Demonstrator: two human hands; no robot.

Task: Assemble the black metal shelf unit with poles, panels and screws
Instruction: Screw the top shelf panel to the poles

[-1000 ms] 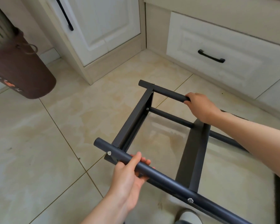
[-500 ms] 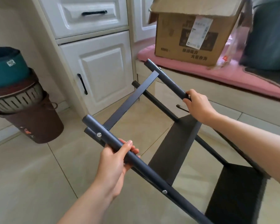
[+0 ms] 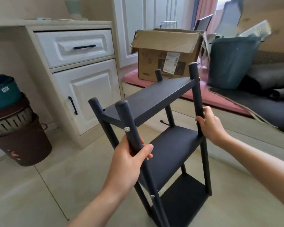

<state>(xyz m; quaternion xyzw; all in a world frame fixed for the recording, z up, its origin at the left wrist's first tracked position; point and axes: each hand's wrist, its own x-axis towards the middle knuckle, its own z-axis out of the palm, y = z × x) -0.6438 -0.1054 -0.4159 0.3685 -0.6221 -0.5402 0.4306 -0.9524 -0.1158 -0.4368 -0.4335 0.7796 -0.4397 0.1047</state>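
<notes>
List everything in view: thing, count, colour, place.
shelf unit: 1, black, centre, three panels on four poles, held upright on the floor
screws: 2 visible, silver, on the near left pole
cardboard box: 1, brown, open, on the pink mat behind the shelf
cabinet: 1, white, one drawer over one door, left rear
bin: 1, brown, far left, basins stacked on top
tub: 1, dark teal, right rear
left hand: gripping the near left pole
right hand: gripping the right pole

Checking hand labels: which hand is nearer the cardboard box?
Right. The right hand grips the pole on the side toward the cardboard box; the left hand grips the near front pole, farther from it.
</notes>
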